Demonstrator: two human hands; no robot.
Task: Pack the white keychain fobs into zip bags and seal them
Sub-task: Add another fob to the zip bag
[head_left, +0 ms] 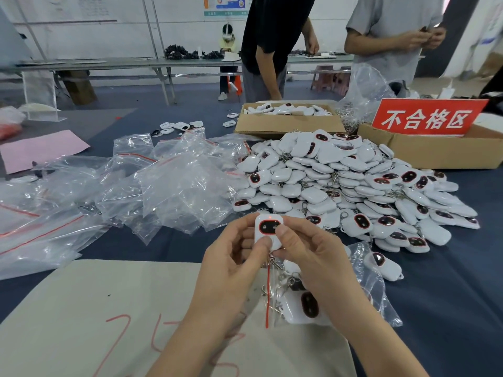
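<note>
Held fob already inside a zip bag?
No: the left hand and right hand pinch the fob bare, above a zip bag that holds other fobs.

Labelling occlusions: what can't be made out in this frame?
Head view only.
fob: lower face under thumbs of left hand and right hand.
zip bag: contents count hidden by right hand.
red writing: cut by left forearm and bottom edge.
right box: contents behind red sign.
</note>
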